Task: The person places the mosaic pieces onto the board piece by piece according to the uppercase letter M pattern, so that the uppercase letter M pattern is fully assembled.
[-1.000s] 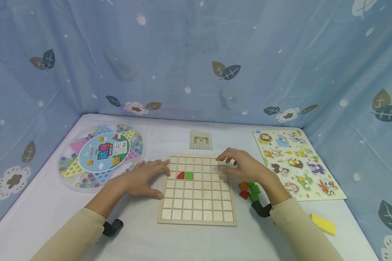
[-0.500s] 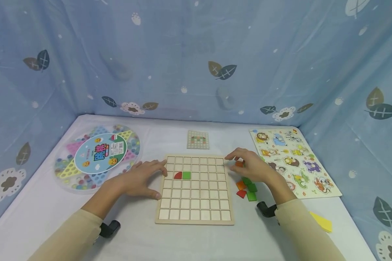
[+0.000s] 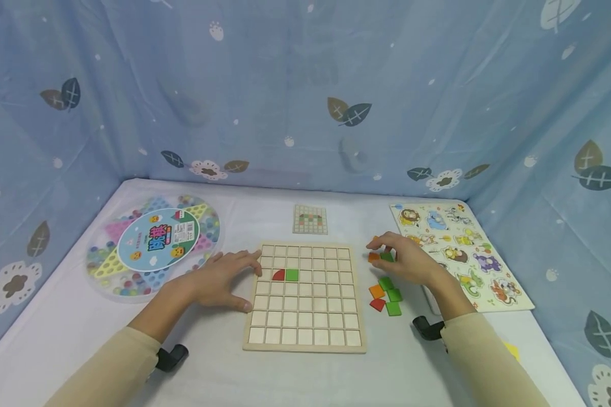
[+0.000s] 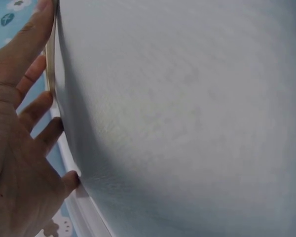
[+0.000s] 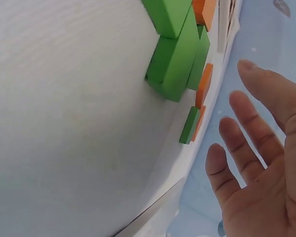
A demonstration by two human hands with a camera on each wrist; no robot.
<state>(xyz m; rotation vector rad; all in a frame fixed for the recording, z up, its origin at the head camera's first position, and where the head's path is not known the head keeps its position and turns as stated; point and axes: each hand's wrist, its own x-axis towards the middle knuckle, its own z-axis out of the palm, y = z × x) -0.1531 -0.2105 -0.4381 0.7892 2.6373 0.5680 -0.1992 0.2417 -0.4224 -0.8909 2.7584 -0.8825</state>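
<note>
A square wooden grid board lies in the middle of the table in the head view. A red quarter-round tile and a green square tile sit side by side in its cells. My left hand rests at the board's left edge, thumb and fingers spread. Over an orange tile and a green tile right of the board hovers my right hand. Its fingers are apart and hold nothing in the right wrist view. Nearer me lie loose green tiles, an orange one and a red one.
Behind the board lies a small pattern card. A round see-through box of marbles stands at left. An animal puzzle board lies at right, under my right forearm's edge. A yellow piece is partly hidden by the sleeve.
My right hand has moved right, from the board's upper right corner to over the loose tiles beside it. The left hand has stayed at the board's left edge.
</note>
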